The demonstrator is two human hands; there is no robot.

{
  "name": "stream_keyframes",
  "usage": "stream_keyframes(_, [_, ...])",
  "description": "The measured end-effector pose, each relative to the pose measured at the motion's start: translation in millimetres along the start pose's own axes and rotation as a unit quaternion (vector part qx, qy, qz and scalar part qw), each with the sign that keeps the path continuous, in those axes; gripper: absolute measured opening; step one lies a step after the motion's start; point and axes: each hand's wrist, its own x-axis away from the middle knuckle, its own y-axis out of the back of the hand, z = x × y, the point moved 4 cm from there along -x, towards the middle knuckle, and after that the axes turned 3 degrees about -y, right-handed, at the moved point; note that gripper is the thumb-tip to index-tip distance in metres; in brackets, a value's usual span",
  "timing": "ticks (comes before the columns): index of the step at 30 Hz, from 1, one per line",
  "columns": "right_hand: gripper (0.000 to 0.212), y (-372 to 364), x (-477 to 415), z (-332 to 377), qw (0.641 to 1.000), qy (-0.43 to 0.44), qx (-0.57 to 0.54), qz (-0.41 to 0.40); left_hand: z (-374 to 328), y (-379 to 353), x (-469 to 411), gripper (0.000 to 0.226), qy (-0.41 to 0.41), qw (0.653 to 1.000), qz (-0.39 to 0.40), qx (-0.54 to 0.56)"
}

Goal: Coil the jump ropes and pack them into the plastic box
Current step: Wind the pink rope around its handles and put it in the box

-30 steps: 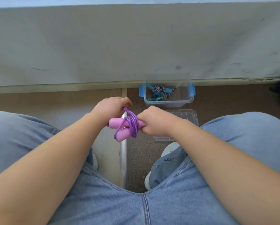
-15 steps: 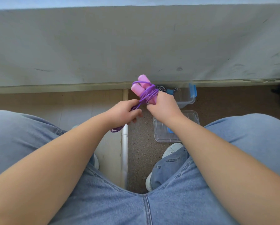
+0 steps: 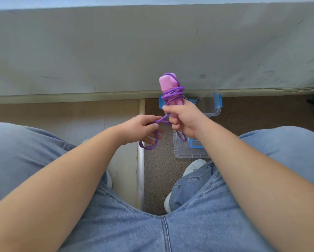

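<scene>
Above the plastic box (image 3: 214,110), right hand (image 3: 186,121) grips pink handles (image 3: 168,84), now upright; left hand (image 3: 138,128) pinches purple rope (image 3: 148,147).

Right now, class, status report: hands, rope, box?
Right hand grips pink handles, purple cord wound round them. Left hand pinches the loose loop. Plastic box open beyond, path clear.

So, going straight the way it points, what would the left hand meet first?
Probably the right hand, gripping the pink handles; the left hand, pinching the purple rope, points at it. Depth unclear.
</scene>
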Motion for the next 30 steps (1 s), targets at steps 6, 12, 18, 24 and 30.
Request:
stream_keyframes(6, [0.015,32,2,-8,0.982,-0.09,0.11,-0.125,13,33,-4,0.029,0.031,0.977,-0.16,0.139])
stream_keyframes(12, [0.02,25,2,-10,0.938,-0.052,0.321,-0.12,30,48,-8,0.034,0.083,0.904,-0.378,0.184])
stream_keyframes(18, [0.022,8,8,-14,0.968,-0.037,0.244,-0.045,42,53,-8,0.045,0.17,0.941,-0.285,-0.059])
stream_keyframes(24, [0.018,-23,14,-13,0.986,-0.008,0.141,0.09,8,-3,-12,0.028,0.009,0.99,-0.132,-0.049])
stream_keyframes(30, [0.014,-5,5,-4,0.981,0.012,0.189,-0.029,1,-13,-9,0.031,0.087,0.974,-0.038,0.205])
